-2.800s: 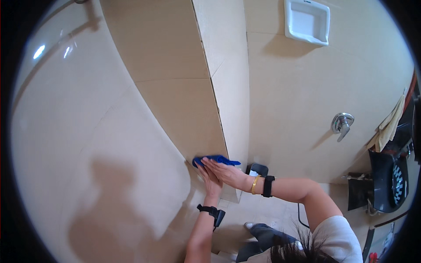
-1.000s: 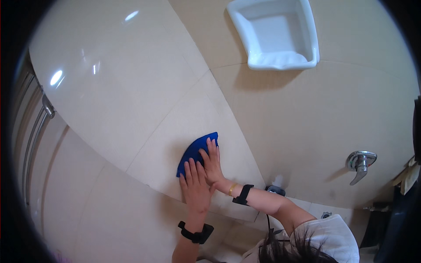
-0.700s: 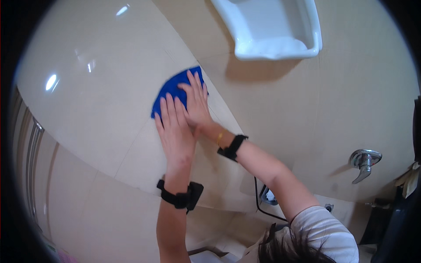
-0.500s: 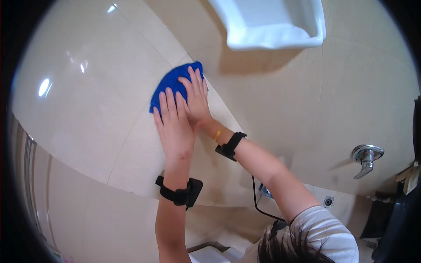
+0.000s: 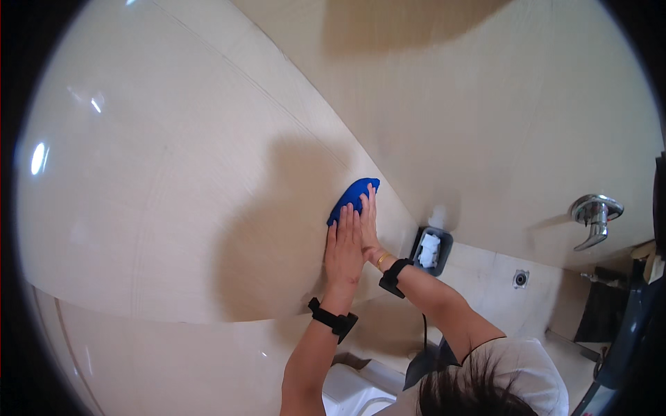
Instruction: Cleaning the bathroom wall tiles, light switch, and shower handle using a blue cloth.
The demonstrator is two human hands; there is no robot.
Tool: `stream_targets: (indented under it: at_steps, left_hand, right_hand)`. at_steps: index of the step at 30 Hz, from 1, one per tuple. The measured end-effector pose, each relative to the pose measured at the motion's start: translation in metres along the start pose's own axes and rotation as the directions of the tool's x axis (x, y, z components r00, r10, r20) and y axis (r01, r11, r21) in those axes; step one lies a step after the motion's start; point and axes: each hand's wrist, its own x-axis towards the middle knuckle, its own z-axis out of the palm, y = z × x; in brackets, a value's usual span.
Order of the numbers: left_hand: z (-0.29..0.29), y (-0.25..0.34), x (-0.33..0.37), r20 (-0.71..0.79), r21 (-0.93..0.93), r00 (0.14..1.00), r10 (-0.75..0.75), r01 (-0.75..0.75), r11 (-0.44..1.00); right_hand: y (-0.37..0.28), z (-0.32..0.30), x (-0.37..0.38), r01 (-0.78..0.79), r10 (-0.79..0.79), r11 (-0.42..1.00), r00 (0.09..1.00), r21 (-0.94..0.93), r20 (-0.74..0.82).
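- My left hand (image 5: pixel 343 248) lies flat on the tiled wall (image 5: pixel 173 208), fingers straight and close together, their tips on the lower edge of the blue cloth (image 5: pixel 354 197). It grips nothing; it only presses.
- My right hand (image 5: pixel 368 225) sits just beside it, touching along the side, fingers also flat and narrow, reaching a little further up onto the cloth.
- The cloth is pinned between my fingertips and the wall, bunched into a curved fold just beyond them, close to the tile seam that runs slantwise past my fingers.
- To do this wipe well, I judge I should keep both palms pressing evenly, spread the cloth flatter under my fingers so more of it meets the tile, and follow the seam without letting the fold slip out.
- Beyond my right wrist, a small grey holder (image 5: pixel 431 251) with something white sits low on the wall.
- Far off to the right of my fingers, a chrome tap handle (image 5: pixel 593 213) sticks out.
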Motion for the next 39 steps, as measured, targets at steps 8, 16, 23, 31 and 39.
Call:
stream_targets:
  at_steps: [8, 16, 23, 31, 39]
  left_hand:
    - [0.033, 0.008, -0.09, 0.143, -0.108, 0.986, 0.089, -0.074, 0.991]
    - [0.006, -0.028, -0.179, 0.127, -0.313, 0.992, 0.021, 0.02, 0.949]
    - [-0.068, -0.062, -0.161, -0.129, -0.184, 0.959, -0.252, 0.226, 0.957]
    - [-0.028, -0.039, -0.166, -0.001, -0.115, 0.973, -0.231, 0.229, 0.967]
    - [-0.025, -0.012, -0.141, 0.048, -0.238, 0.979, -0.2, 0.206, 0.949]
  right_hand:
    - [-0.018, 0.023, -0.121, -0.189, 0.193, 0.978, 0.981, 0.09, -0.035]
    - [-0.102, 0.042, -0.179, -0.192, 0.204, 0.966, 0.977, 0.172, -0.057]
    - [-0.181, 0.032, -0.077, 0.199, -0.188, 0.96, 0.979, 0.196, -0.075]
    - [-0.139, 0.033, -0.112, 0.178, -0.175, 0.95, 0.984, 0.258, -0.035]
    - [-0.11, 0.015, -0.104, 0.09, -0.087, 0.95, 0.996, 0.299, -0.022]
